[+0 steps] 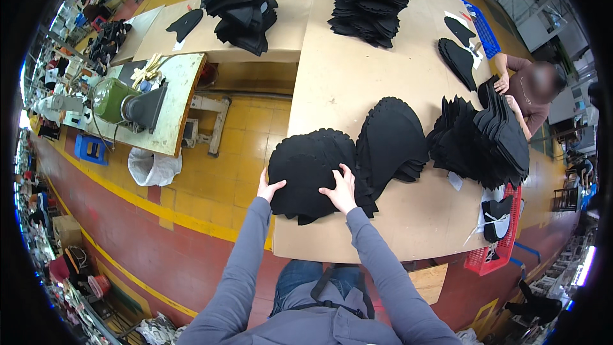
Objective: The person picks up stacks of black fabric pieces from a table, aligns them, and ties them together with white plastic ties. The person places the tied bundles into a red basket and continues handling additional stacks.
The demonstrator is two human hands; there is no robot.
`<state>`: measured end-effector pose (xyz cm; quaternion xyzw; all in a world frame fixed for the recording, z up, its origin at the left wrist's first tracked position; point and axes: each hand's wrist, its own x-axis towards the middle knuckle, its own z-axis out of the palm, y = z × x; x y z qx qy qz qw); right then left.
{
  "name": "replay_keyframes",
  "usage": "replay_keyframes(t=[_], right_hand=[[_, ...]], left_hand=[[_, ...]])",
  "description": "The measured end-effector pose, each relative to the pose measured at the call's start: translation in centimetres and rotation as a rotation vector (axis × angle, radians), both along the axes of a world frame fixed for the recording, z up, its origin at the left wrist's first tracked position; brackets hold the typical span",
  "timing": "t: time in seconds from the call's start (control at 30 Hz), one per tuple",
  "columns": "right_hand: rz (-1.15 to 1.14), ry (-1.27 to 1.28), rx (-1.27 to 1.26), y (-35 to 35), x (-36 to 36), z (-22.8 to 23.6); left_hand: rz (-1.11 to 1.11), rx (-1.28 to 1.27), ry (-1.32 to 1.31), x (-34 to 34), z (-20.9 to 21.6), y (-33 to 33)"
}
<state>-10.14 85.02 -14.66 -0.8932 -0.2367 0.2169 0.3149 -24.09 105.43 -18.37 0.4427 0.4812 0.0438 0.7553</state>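
A stack of black cut pieces point(300, 172), fabric-like with a scalloped far edge, lies on the brown tabletop in front of me. My left hand point(271, 188) clasps the stack's left edge, thumb on top and fingers partly hidden over the side. On its right part, my right hand point(341, 190) grips with thumb and fingers curved apart around the black layers. How many layers each hand holds cannot be seen. Touching this stack on the right is another black stack point(393, 144) with a rounded, notched top.
Fanned black pieces point(472, 140) stand at the right, where a co-worker point(533, 86) handles some. More black stacks point(370, 6) sit at the far side. A red basket point(501, 243) hangs by the right table edge. Left stands a bench with a green motor point(112, 100).
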Motion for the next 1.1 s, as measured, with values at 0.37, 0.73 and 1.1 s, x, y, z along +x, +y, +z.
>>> replay_keyframes(t=[0.37, 0.73, 1.1], right_hand=[[-0.019, 0.355, -0.116, 2.4, 5.3, -0.3], [0.033, 0.787, 0.416, -2.9, -1.6, 0.8], [-0.053, 0.084, 0.341, -16.6, -5.3, 4.4]], left_hand=[[0.006, -0.137, 0.036, -2.8, -1.2, -1.2], [-0.108, 0.302, -0.223, -5.7, 2.1, -2.2], [-0.456, 0.345, -0.187, -6.1, -2.8, -14.6]])
